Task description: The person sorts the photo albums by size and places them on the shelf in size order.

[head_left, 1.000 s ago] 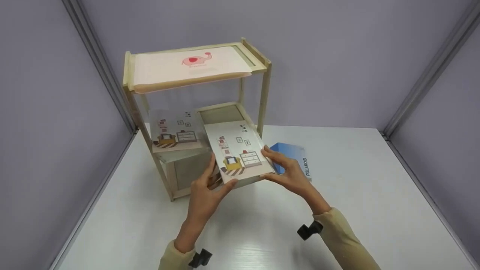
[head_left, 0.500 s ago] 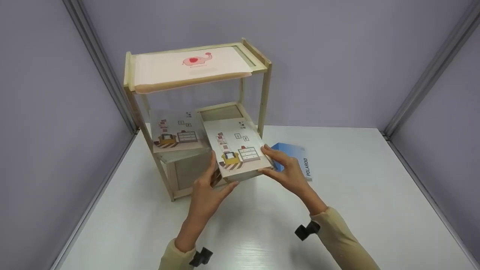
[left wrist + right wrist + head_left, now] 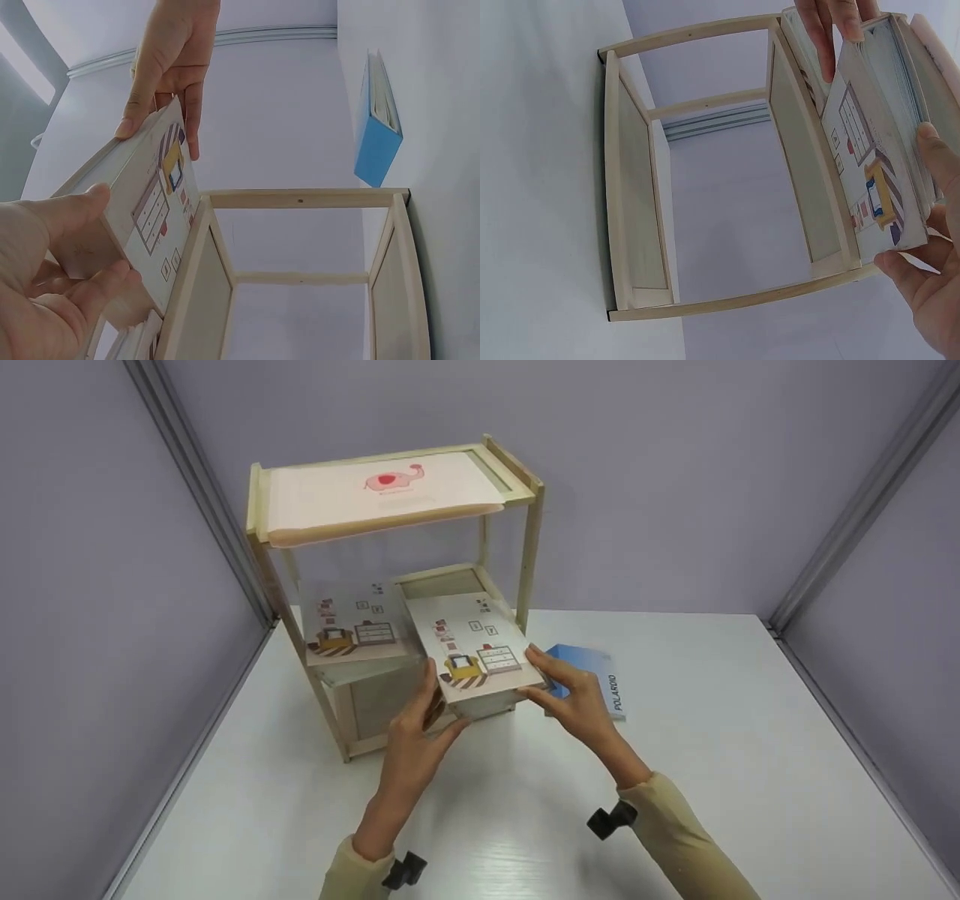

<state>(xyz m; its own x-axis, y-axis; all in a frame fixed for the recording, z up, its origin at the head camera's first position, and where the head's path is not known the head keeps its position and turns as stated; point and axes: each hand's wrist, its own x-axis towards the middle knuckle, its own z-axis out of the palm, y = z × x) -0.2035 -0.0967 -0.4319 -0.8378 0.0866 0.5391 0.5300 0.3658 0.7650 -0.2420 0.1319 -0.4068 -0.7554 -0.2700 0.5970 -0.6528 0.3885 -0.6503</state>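
Both hands hold a thick photo album [image 3: 480,649] with a printed room scene on its cover. My left hand [image 3: 415,727] grips its left near corner, thumb at the near edge and fingers along the left side. With thumb and fingers my right hand [image 3: 577,697] pinches the right near corner. The album's far part lies over the middle shelf of a small wooden rack [image 3: 530,547], while its near end sticks out past the shelf front. A matching album [image 3: 356,622] sits on that shelf just to its left. In the right wrist view, the held album's page edges [image 3: 892,75] show between the covers.
On the rack's top shelf lies a pale sheet [image 3: 322,499] with a pink elephant. A blue album [image 3: 589,679] marked POLAROID lies on the white table [image 3: 712,750], right of the rack. Grey-lilac walls [image 3: 660,487] enclose the table.
The held album has moved slightly away from me, farther onto the middle shelf, and both hands have followed it. The other album and the rack have stayed put.
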